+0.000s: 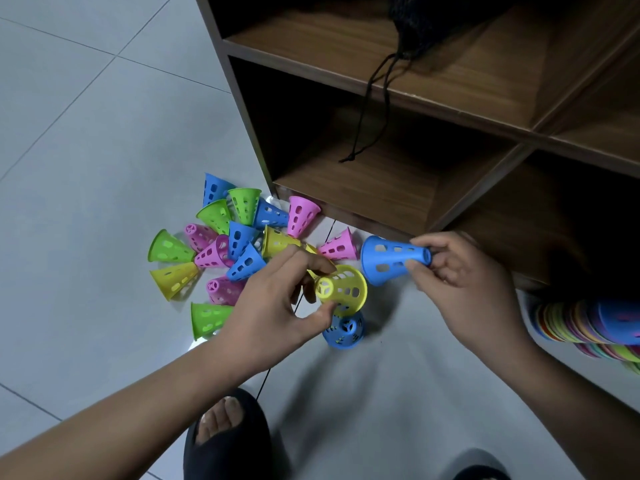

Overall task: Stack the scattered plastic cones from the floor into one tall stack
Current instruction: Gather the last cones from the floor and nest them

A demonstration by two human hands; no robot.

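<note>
My left hand pinches a yellow cone between thumb and fingers, its narrow end turned toward me. My right hand grips a blue cone by its narrow end, wide mouth pointing left toward the yellow one. Under the yellow cone a second blue cone stands upright on the floor. Several green, pink, blue and yellow cones lie scattered on the tiles to the left, and a pink cone lies just behind my hands.
A brown wooden shelf unit stands behind the cones, with a black net bag's drawstring hanging from it. A long stack of coloured cones lies at the right edge. My sandalled foot is at the bottom.
</note>
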